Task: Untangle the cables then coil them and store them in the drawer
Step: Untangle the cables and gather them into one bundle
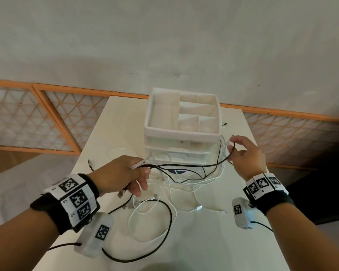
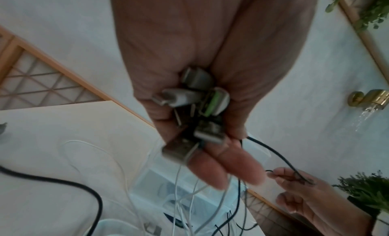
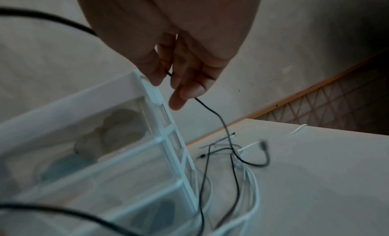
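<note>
A tangle of thin black and white cables (image 1: 186, 173) hangs in front of a white drawer unit (image 1: 182, 137) on the white table (image 1: 213, 241). My left hand (image 1: 129, 173) grips a bunch of cable ends; in the left wrist view several USB plugs (image 2: 195, 110) sit in its curled fingers. My right hand (image 1: 243, 151) is raised beside the unit's right side and pinches one black cable (image 1: 219, 163), which runs across to the left hand. The right wrist view shows that black cable (image 3: 219, 118) dropping from the fingers (image 3: 181, 96) to loose strands on the table.
The drawer unit has an open divided tray (image 1: 184, 110) on top and closed clear drawers below. Loose plugs (image 1: 143, 202) and a thick black loop (image 1: 164, 231) lie on the table near me. Lattice panels (image 1: 27, 118) line the wall behind. A plant (image 2: 368, 189) stands at the right.
</note>
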`<state>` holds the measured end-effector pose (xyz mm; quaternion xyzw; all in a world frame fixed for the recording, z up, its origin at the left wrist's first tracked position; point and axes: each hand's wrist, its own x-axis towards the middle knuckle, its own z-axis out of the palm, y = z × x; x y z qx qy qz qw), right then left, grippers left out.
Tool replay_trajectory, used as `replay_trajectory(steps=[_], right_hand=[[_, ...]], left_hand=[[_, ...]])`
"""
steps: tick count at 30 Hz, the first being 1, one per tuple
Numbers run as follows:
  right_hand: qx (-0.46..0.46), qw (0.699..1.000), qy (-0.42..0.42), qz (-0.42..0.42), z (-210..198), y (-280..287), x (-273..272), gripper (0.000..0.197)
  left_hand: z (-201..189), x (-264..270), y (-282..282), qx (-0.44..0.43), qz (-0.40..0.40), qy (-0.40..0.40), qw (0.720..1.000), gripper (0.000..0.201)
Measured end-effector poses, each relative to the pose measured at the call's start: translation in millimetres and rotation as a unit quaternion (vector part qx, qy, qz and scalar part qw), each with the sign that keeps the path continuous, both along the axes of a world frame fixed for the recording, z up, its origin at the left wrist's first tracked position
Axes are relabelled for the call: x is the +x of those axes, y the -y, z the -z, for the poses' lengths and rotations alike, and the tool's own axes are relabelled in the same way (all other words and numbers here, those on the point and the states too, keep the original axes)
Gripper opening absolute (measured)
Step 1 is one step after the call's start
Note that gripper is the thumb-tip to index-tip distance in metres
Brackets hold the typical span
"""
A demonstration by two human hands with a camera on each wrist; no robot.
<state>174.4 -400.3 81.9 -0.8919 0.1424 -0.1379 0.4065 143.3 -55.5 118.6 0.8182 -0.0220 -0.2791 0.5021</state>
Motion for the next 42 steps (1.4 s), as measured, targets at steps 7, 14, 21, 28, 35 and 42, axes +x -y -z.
replay_trajectory(steps=[7,14,21,28,35,42], right_hand=[[-0.156,0.933,-0.266,-0.185,41,-6,-34,0.051],[0.006,0.932,-0.119,-0.343,-25,-107,-51,0.084],[-0.131,0.884,-0.297,-0.336,17,-101,-36,0.012],[-0.183,0.975,-0.058,-0.114,40,-60,-28,0.024],[-0.158,0.947,-0.048,-0.276,68,-115,-90,0.051],[-0.284,0.792,-0.231,-0.489,104,-143,-124,0.027]], left_hand=[[6,-2,-6,0.033,-0.093,0.045,0.994,0.045],[2,-12,10,0.052,0.04,0.071,0.995,0.054],[1,-27,-11,0.08,0.155,0.161,0.972,0.041],[68,-37,-38,0.318,0.136,0.042,0.937,0.023],[100,-41,-35,0.283,0.065,-0.033,0.956,0.015],[73,-38,-27,0.137,-0.035,-0.043,0.989,0.032]])
